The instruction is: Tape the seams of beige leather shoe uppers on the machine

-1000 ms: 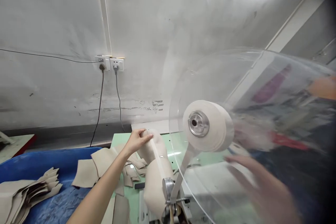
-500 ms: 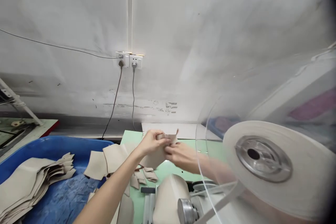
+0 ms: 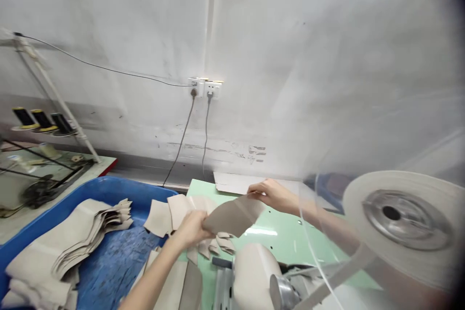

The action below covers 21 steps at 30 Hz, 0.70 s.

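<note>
Head view: holding taupe piece [image 3: 234, 217] above green counter [image 3: 285, 230], gripped near opposite ends by fingers of left hand [image 3: 192, 229] and right hand [image 3: 273, 195], apparently at an orienting step, probably calling next for steady, even control of both edges.

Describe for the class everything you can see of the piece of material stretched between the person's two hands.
The piece is a thin, flexible sheet that looks like fabric or thin foam, with a plain grey-brown face showing. Its upper edge bows in a curve and its right part flexes slightly. It is held up, tilted, above the green table. The left hand grips its left end; the right hand pinches its upper right edge. Its underside is hidden.
</note>
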Tool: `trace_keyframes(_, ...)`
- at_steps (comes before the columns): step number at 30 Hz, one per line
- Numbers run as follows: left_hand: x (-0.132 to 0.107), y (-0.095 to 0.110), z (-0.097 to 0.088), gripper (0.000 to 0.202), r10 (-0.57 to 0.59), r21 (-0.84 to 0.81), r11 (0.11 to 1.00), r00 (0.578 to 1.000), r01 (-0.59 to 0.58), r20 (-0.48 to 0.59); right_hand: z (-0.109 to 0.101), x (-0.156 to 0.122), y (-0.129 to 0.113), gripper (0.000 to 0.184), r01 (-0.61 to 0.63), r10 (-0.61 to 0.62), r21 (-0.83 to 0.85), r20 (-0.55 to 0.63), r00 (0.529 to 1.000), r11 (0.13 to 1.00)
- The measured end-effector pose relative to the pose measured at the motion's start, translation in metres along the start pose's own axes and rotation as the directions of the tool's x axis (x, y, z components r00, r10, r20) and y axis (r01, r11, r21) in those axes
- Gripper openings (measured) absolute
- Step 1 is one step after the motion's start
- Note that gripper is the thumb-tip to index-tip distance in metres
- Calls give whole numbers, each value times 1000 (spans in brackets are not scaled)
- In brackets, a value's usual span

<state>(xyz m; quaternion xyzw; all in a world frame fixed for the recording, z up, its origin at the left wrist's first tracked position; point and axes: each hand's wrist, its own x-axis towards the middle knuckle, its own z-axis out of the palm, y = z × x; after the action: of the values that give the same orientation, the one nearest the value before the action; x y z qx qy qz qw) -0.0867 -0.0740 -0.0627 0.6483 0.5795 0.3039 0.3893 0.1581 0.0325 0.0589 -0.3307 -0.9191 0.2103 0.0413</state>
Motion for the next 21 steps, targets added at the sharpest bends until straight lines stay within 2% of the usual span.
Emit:
trace_keyframes(3, -40, -37, 14, 13, -87, -123, 990, 987, 71, -133, 6, -5, -4, 25, -12, 9, 61, 48, 999, 998)
trace_keyframes(5, -69, -48, 7, 20, -153, -237, 967, 961, 98, -229, 15, -4, -8, 24, -48, 37, 172, 69, 997, 984)
trace_keyframes(7, -97, -48, -16, 26, -227, -309, 942, 926, 130, -302, 26, 1, -14, 26, -102, 61, 356, 124, 990, 929)
trace_keyframes(10, -123, -32, -69, 32, -255, -239, 956, 888, 171, -382, 37, 16, -22, 29, -217, 41, 627, 283, 958, 749)
trace_keyframes(12, -119, -19, -103, 30, -194, -111, 980, 903, 163, -383, 41, 31, -24, 38, -262, 17, 687, 341, 940, 677)
trace_keyframes(15, -79, -9, -135, 29, -109, 64, 989, 945, 135, -309, 51, 60, -13, 43, -320, 102, 627, 358, 928, 710)
trace_keyframes(16, -61, -11, -139, 27, -97, 123, 983, 952, 138, -291, 56, 71, -5, 42, -353, 154, 590, 362, 920, 726)
trace_keyframes(18, -29, -24, -140, 19, -60, 267, 950, 934, 162, -352, 68, 90, 14, 37, -435, 282, 502, 353, 892, 748)
trace_keyframes(20, -13, -44, -130, 19, -11, 367, 917, 930, 156, -367, 75, 102, 36, 43, -497, 402, 413, 300, 865, 763)
trace_keyframes(21, -13, -56, -123, 19, -31, 386, 909, 949, 156, -313, 75, 102, 46, 50, -515, 447, 370, 258, 857, 774)
